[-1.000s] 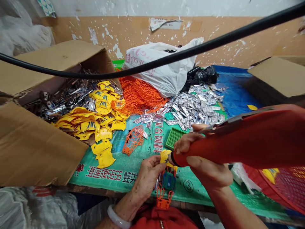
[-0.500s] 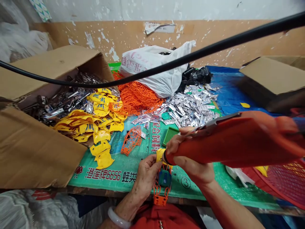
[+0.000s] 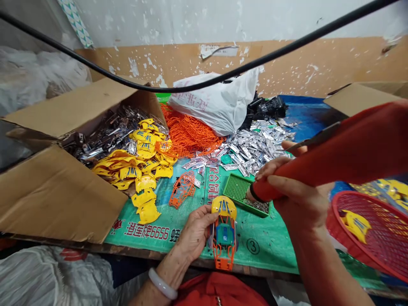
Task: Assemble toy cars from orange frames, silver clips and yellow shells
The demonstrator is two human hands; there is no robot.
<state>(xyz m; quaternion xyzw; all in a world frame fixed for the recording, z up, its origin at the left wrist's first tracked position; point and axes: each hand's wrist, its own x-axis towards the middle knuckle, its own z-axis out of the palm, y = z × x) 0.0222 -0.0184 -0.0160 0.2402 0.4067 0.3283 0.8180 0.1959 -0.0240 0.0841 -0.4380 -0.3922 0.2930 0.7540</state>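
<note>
My left hand (image 3: 196,229) pinches the left side of a toy car body near the table's front edge. The body has a yellow hood (image 3: 224,206), an orange lattice frame (image 3: 224,256) and a green middle piece (image 3: 225,233). Wrapped in my right hand (image 3: 299,202) is a red power screwdriver (image 3: 338,153), its black nose pointing left and down. That nose is at a green tray (image 3: 236,187) with small screws (image 3: 259,205) in its right part. Whether a fingertip or the bit touches the screws I cannot tell.
Yellow hoods (image 3: 127,170) spill from a cardboard box (image 3: 63,195) on the left. Behind lie orange frames (image 3: 191,134), silver strips (image 3: 255,144) and a white bag (image 3: 216,102). A red basket (image 3: 338,229) stands right. A black cable (image 3: 197,85) hangs across the view.
The screwdriver has left the yellow hood and moved right to the green tray. The car body stays in my left hand. The view has shifted, bringing more of the red basket in.
</note>
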